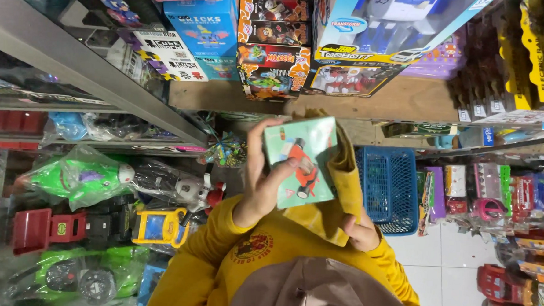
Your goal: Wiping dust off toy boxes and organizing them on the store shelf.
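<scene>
My left hand (263,184) holds up a small pale green toy box (301,161) with a red and black figure pictured on its face; the thumb lies across the front. My right hand (361,231), lower and to the right, grips a yellow cloth (339,186) that runs up behind the box's right side. Both arms are in yellow sleeves. The box is raised in front of a wooden shelf (409,101) that carries stacked toy boxes.
A blue plastic basket (389,189) hangs just right of the box. Bagged toy vehicles and a green toy (78,178) fill the shelves at left. More packaged toys (496,196) line the right side above white floor tiles (444,264). A metal shelf rail (92,72) slants at upper left.
</scene>
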